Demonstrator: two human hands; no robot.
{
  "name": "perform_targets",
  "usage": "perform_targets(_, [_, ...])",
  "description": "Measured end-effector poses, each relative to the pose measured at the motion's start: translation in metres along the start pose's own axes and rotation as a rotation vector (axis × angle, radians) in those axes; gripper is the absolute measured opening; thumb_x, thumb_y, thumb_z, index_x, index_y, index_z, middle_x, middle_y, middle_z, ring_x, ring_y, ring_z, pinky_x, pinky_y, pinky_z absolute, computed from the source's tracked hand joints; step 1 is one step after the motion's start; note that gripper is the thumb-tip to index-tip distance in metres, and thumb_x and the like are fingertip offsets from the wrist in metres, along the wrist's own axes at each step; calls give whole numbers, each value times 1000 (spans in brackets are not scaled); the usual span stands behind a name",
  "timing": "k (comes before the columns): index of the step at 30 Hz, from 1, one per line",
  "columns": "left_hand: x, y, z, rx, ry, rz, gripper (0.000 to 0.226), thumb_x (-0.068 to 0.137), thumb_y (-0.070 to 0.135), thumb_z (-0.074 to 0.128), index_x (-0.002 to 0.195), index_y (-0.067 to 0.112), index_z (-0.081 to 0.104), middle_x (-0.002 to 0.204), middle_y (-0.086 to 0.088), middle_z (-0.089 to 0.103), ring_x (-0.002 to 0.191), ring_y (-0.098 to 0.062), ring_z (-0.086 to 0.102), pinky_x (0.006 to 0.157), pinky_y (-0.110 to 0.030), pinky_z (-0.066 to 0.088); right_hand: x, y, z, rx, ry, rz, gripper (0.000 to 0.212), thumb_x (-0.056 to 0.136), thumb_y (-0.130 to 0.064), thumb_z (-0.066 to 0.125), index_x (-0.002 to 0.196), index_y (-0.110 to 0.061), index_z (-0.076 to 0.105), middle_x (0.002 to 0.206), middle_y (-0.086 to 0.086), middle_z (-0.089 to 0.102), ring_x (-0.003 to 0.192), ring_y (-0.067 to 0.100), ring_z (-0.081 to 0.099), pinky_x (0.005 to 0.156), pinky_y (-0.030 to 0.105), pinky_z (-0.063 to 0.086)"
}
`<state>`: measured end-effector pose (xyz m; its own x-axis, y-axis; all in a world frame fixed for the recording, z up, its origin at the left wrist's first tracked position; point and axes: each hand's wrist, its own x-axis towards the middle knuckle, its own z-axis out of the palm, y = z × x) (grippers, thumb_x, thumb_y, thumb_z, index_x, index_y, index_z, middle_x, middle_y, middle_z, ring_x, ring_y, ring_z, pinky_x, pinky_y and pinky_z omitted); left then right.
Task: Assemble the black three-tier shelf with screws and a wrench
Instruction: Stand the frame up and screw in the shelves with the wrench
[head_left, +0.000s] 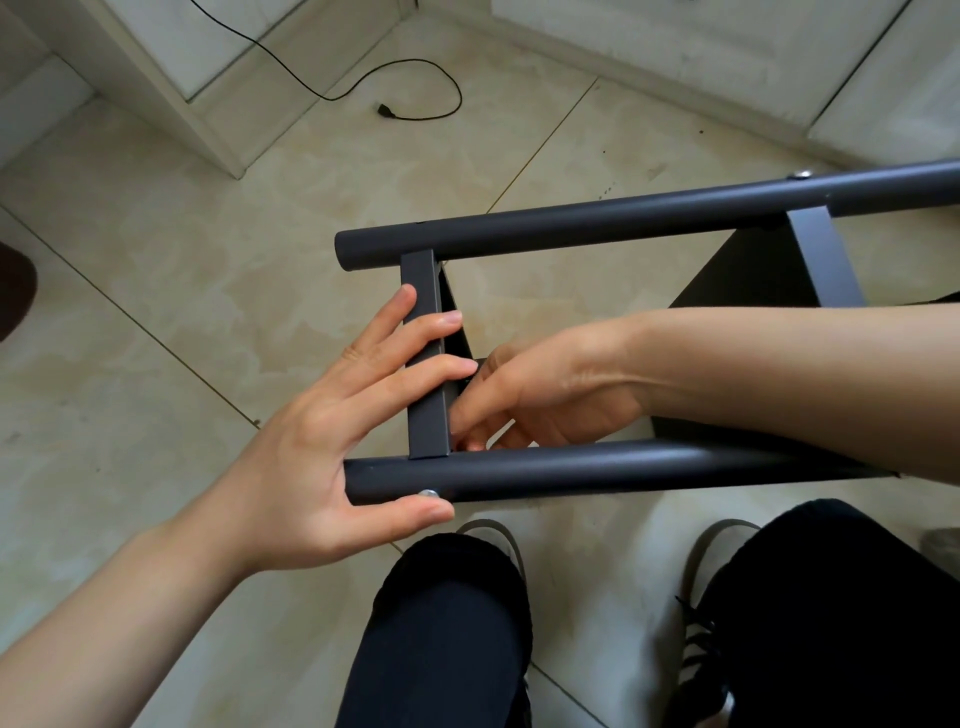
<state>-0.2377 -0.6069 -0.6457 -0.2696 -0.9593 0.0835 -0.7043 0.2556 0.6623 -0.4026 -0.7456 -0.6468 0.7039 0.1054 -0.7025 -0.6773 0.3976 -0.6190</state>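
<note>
Left hand (332, 441) spread flat, fingers straight: three fingers lie across the near crossbar (427, 358), thumb presses under the near tube (597, 470) right by a silver screw head (429, 493). Right hand (540, 400) reaches in from the right between the two tubes, fingers curled down behind the crossbar at its joint with the near tube; fingertips (470, 441) bunched at that corner, cannot tell whether they pinch a screw or tool, too hidden. Hands close together, either side of the crossbar. The black shelf frame lies on its side over the tiled floor (182, 291), just in front of the person's knees: near tube and far tube (623, 221) run roughly parallel left to right, joined by the near crossbar at the left end and a second crossbar (823, 260) further right. Another silver screw head (804, 174) sits on top of the far tube near the second crossbar. A dark shelf panel (748, 275) shows below the frame between the tubes. Black trousers (441, 634) and dark laced shoes (701, 649) at bottom. Black cable (415, 67) with plug loops on the floor at top, near white cabinet bases (208, 93).
</note>
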Motion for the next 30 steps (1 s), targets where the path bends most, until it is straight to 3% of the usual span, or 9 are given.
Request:
perform_targets(6, [-1, 0, 1, 0, 11, 0, 67, 90, 57, 61, 146, 23, 43, 163, 2, 30, 156, -26, 10, 123, -27, 19, -2, -3, -4, 1, -38, 32, 18, 94, -15, 59, 78, -12, 67, 69, 1, 59, 69, 15, 57, 63, 25, 53])
perform_targets(11, [0, 0, 1, 2, 7, 4, 68, 90, 55, 63, 145, 19, 45, 163, 0, 30, 156, -27, 10, 123, -29, 18, 2, -1, -1, 3, -11, 8, 13, 95, -14, 58, 88, -10, 68, 68, 2, 61, 67, 14, 59, 59, 22, 54])
perform_targets(16, [0, 0, 1, -4, 14, 2, 68, 90, 55, 63, 146, 22, 44, 163, 2, 30, 156, -26, 10, 123, -29, 19, -1, -1, -7, -8, -44, 6, 40, 94, -17, 60, 56, -19, 71, 70, 1, 60, 66, 12, 58, 61, 22, 54])
perform_targets(20, [0, 0, 1, -3, 13, 5, 68, 87, 50, 67, 145, 21, 46, 163, 0, 31, 156, -27, 10, 123, -30, 19, 4, 1, -1, -3, 8, -15, 25, 95, -11, 58, 72, -11, 68, 63, 2, 60, 61, 14, 59, 56, 21, 54])
perform_targets(27, [-1, 0, 1, -7, 15, -5, 68, 88, 51, 65, 146, 22, 44, 163, 2, 30, 156, -26, 10, 122, -26, 19, 1, -2, -3, -26, -5, 38, 17, 93, -16, 59, 78, -11, 66, 66, 0, 56, 66, 14, 55, 62, 24, 52])
perform_targets(30, [0, 0, 1, -4, 10, -1, 69, 89, 53, 64, 146, 18, 45, 163, 1, 30, 156, -27, 9, 123, -29, 19, 4, -1, 0, -30, 23, 3, 9, 95, -15, 58, 93, -9, 64, 65, 1, 56, 65, 14, 55, 58, 22, 54])
